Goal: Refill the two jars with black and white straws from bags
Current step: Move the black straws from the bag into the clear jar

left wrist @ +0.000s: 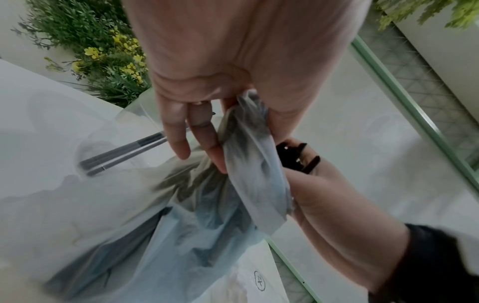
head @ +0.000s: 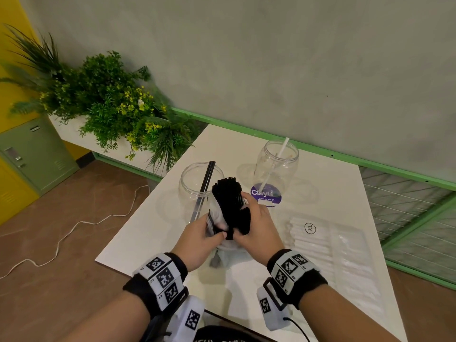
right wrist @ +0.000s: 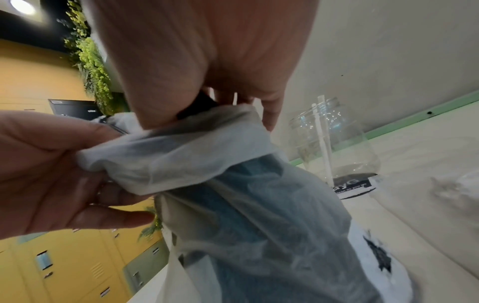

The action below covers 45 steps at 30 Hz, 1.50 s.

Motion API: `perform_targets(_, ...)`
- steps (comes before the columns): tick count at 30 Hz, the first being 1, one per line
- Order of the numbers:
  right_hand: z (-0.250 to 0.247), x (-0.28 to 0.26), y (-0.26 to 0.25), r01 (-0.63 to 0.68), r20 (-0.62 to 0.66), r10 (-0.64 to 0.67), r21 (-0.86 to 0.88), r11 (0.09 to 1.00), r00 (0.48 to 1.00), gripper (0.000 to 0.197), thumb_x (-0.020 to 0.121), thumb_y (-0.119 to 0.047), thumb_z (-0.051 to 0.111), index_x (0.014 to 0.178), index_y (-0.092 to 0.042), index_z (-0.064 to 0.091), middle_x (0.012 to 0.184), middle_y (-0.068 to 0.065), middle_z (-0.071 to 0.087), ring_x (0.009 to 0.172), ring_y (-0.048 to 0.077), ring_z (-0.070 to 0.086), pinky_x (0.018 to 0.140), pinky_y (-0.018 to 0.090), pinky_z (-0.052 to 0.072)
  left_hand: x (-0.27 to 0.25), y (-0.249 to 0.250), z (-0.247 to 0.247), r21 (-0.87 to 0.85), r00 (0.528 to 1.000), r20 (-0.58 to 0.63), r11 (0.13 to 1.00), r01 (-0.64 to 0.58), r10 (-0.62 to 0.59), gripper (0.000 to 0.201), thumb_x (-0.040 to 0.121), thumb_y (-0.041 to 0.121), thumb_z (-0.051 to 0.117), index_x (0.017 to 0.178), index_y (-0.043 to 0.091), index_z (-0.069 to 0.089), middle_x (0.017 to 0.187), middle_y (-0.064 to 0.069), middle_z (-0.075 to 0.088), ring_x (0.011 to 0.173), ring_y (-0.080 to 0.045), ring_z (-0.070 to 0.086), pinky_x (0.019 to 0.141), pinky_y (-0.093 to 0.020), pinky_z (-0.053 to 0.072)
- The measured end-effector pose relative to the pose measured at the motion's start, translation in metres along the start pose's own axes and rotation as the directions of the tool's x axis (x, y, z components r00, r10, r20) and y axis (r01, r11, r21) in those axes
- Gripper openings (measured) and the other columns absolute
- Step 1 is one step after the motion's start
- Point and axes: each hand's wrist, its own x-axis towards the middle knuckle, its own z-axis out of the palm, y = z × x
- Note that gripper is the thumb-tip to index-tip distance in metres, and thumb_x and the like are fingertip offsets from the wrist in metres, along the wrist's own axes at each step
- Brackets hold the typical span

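Note:
A bundle of black straws sticks upright out of a clear plastic bag above the table. My left hand pinches the rolled-down bag at its left side. My right hand grips the black straws and bag from the right. Behind stand two clear jars: the left jar holds a few black straws, the right jar holds one white straw. A flat bag of white straws lies on the table to the right.
The white table ends close on the left above a brown floor with a white cable. Green plants fill a planter at the back left. A green rail and grey wall run behind the jars.

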Motion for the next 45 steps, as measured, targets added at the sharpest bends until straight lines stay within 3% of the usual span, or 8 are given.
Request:
perform_targets(8, -0.009, 0.006, 0.016, 0.033, -0.369, 0.0, 0.082, 0.996, 0.929, 0.03, 0.087, -0.003, 0.062, 0.116, -0.009, 0.058, 0.109, -0.004, 0.054, 0.099, 0.008, 0.053, 0.089, 0.003, 0.035, -0.002, 0.002, 0.002, 0.019, 0.999, -0.044, 1.0, 0.022, -0.021, 0.037, 0.073, 0.034, 0.061, 0.105, 0.016, 0.062, 0.104, -0.001, 0.069, 0.099, -0.014, 0.063, 0.089, -0.032, 0.049)
perform_targets(12, -0.015, 0.016, 0.027, 0.04, -0.406, -0.026, 0.026, 0.999, 0.913, 0.027, 0.087, -0.002, 0.063, 0.113, -0.007, 0.061, 0.11, 0.0, 0.052, 0.103, 0.017, 0.055, 0.095, 0.009, 0.037, -0.001, 0.005, 0.004, 0.06, 0.998, -0.052, 0.998, 0.027, -0.024, 0.021, 0.086, 0.024, 0.066, 0.103, 0.012, 0.061, 0.101, -0.007, 0.069, 0.097, -0.02, 0.063, 0.086, -0.033, 0.049)
perform_targets(18, -0.037, 0.022, 0.045, -0.272, -0.347, 0.283, 0.081, 0.959, 0.894, 0.046, 0.082, -0.018, 0.072, 0.124, -0.021, 0.053, 0.104, -0.001, 0.043, 0.092, 0.017, 0.048, 0.083, 0.024, 0.04, 0.005, 0.003, 0.007, 0.041, 0.998, -0.04, 0.998, 0.055, -0.053, 0.02, 0.088, 0.024, 0.065, 0.098, 0.008, 0.06, 0.096, -0.011, 0.068, 0.092, -0.024, 0.063, 0.08, -0.031, 0.05)
perform_targets(29, -0.041, 0.017, 0.033, -0.252, -0.345, 0.361, 0.321, 0.913, 0.866, 0.048, 0.089, -0.028, 0.066, 0.132, -0.023, 0.043, 0.109, -0.001, 0.048, 0.085, 0.009, 0.054, 0.072, 0.014, 0.041, 0.009, 0.001, 0.003, -0.01, 0.995, -0.039, 0.996, 0.089, -0.089, 0.014, 0.087, 0.023, 0.066, 0.1, 0.019, 0.064, 0.092, 0.003, 0.069, 0.089, -0.014, 0.064, 0.087, -0.038, 0.053)
perform_targets(32, -0.03, -0.015, 0.017, -0.051, -0.478, 0.135, 0.184, 0.982, 0.868, 0.02, 0.093, -0.027, 0.059, 0.11, -0.025, 0.048, 0.102, -0.004, 0.047, 0.088, 0.01, 0.05, 0.077, 0.021, 0.041, 0.011, 0.0, 0.001, 0.037, 0.998, -0.017, 0.998, 0.056, -0.055, 0.018, 0.087, 0.023, 0.066, 0.104, 0.019, 0.064, 0.099, 0.004, 0.07, 0.096, -0.012, 0.064, 0.09, -0.035, 0.051)
perform_targets(36, -0.013, -0.043, 0.007, 0.305, -0.189, -0.344, -0.206, 0.93, 0.92, 0.015, 0.093, -0.024, 0.052, 0.095, -0.012, 0.059, 0.097, -0.001, 0.055, 0.094, 0.016, 0.049, 0.084, 0.027, 0.04, 0.014, 0.002, 0.0, 0.05, 0.999, 0.013, 0.998, 0.035, -0.036, 0.022, 0.086, 0.02, 0.067, 0.108, 0.018, 0.063, 0.102, 0.005, 0.07, 0.098, -0.009, 0.064, 0.092, -0.03, 0.049)
perform_targets(41, -0.016, -0.019, 0.003, 0.116, -0.03, -0.131, -0.3, 0.947, 0.991, 0.05, 0.088, -0.043, 0.045, 0.131, -0.017, 0.051, 0.128, 0.0, 0.053, 0.116, 0.019, 0.046, 0.097, 0.033, 0.041, 0.012, 0.005, 0.0, 0.064, 0.998, 0.05, 0.998, 0.022, -0.025, 0.025, 0.083, 0.017, 0.07, 0.107, 0.017, 0.064, 0.099, 0.005, 0.071, 0.095, -0.006, 0.065, 0.084, -0.02, 0.049)
perform_targets(45, -0.021, -0.013, -0.002, 0.168, 0.05, -0.16, -0.305, 0.937, 0.986, 0.034, 0.088, -0.041, 0.038, 0.101, -0.021, 0.064, 0.099, -0.009, 0.061, 0.092, 0.014, 0.054, 0.086, 0.035, 0.042, 0.012, 0.006, -0.004, 0.092, 0.999, 0.044, 0.995, 0.028, -0.032, 0.026, 0.079, 0.015, 0.072, 0.104, 0.018, 0.063, 0.096, 0.006, 0.071, 0.092, -0.008, 0.065, 0.082, -0.023, 0.05)
